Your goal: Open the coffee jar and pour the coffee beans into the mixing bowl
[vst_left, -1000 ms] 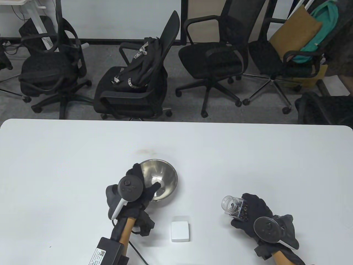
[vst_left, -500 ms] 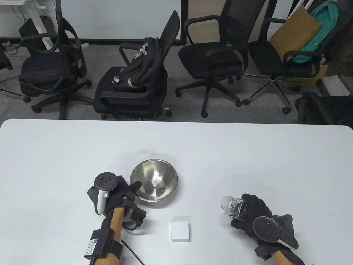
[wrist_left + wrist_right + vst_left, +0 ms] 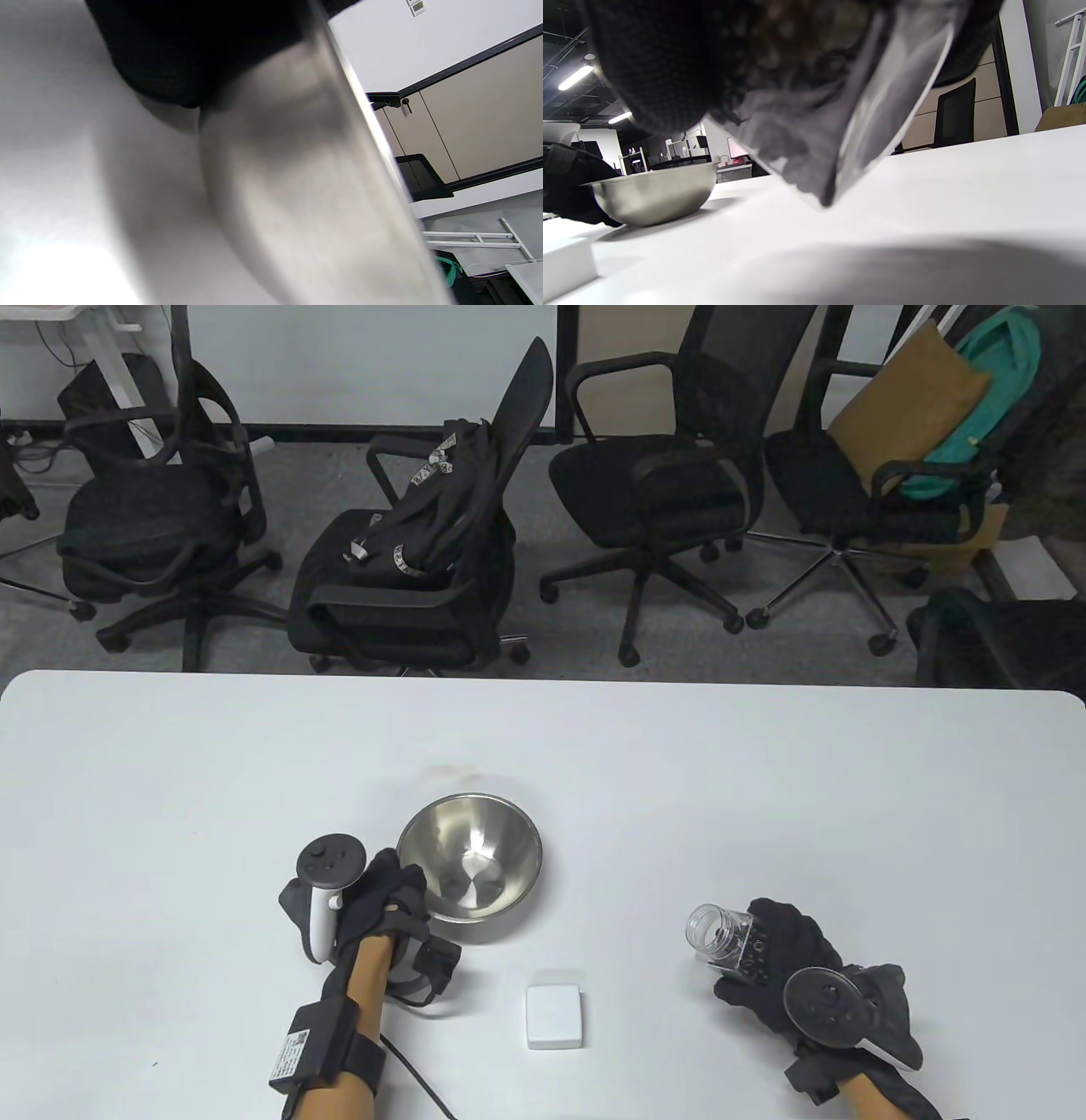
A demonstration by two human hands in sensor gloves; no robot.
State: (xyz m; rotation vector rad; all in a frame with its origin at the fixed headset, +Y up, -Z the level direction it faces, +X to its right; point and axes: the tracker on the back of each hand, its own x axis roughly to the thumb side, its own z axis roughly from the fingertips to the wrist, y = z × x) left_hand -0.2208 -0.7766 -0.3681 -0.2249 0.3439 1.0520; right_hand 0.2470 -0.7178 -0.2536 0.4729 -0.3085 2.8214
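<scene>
One coffee jar, lidless and tilted, mouth aimed left toward the mixing bowl yet well apart from it; dark beans pooled at the gripped end, none in the bowl so far. Wrapped around its lower half by the right hand, fingers curled tight on the glass, probably poised for the pour. Braced at the bowl's left wall by the left hand, fingers closed against the steel, likely to steady it. White lid flat on the table between both hands. From the right wrist view only: jar lifted clear of the tabletop, bowl in profile. Left wrist view: blurred steel wall, little else.
</scene>
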